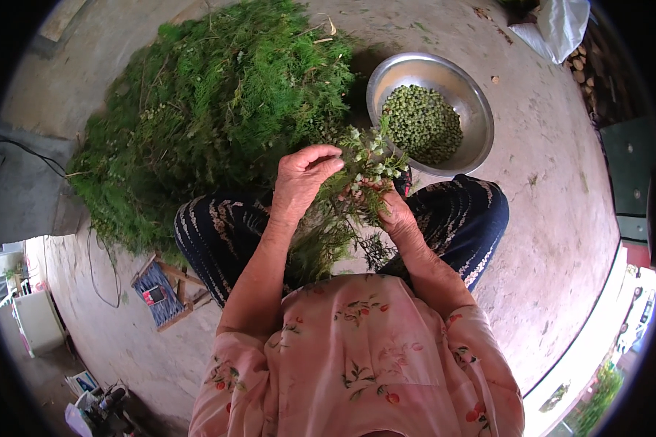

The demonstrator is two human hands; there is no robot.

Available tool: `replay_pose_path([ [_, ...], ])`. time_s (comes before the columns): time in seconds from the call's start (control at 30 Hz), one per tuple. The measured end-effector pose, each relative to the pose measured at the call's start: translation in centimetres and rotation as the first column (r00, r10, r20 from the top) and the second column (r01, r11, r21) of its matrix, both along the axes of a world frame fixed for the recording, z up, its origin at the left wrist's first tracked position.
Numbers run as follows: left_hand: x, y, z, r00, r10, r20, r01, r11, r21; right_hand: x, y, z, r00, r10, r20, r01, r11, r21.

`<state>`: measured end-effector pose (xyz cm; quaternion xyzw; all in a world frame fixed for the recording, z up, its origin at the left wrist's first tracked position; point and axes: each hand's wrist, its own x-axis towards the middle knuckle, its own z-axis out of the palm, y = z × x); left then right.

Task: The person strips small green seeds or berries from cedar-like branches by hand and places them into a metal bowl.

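Note:
A leafy conifer sprig [372,149] bearing pale green cones is gripped from below by my right hand [393,210], whose fingers are partly hidden by the foliage. At the sprig's left side is my left hand [304,178], thumb and fingers drawn together in a pinch; anything between the tips is too small to make out. Beyond my right hand stands a wide metal basin [476,109], partly filled with small round green cones [423,124]. A large heap of cut green conifer branches [219,102] spreads ahead and to the left, reaching my legs.
Loose greenery [321,247] hangs between my knees. A small low stool [160,298] with a red-and-dark object on it is at left, beside a thin cable. A white plastic bag [561,29] and stacked firewood [598,76] lie far right. Concrete floor [554,197] surrounds me.

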<state>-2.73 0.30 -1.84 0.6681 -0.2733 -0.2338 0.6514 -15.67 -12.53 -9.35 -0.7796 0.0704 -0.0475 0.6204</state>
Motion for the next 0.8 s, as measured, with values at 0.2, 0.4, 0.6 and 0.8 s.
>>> replay_pose_path([
  [0.2,-0.3,0.1,0.8,0.962,0.081,-0.261,-0.087,0.996,-0.013,-0.3,0.1,-0.5,1.000,-0.024,0.007,0.019,0.902,0.432],
  [0.4,-0.5,0.5,0.3,0.894,0.174,-0.413,-0.230,0.969,-0.091,-0.4,1.2,-0.2,0.981,-0.116,0.155,-0.023,0.725,0.688],
  [0.6,0.3,0.4,1.0,0.897,0.300,-0.325,-0.358,0.924,-0.133,-0.1,0.1,-1.4,0.994,-0.038,0.106,-0.031,0.810,0.585],
  [0.8,1.2,-0.7,1.3,0.829,0.232,-0.508,-0.368,0.912,-0.183,0.4,-0.4,0.0,0.957,0.202,0.207,-0.110,0.917,-0.383],
])
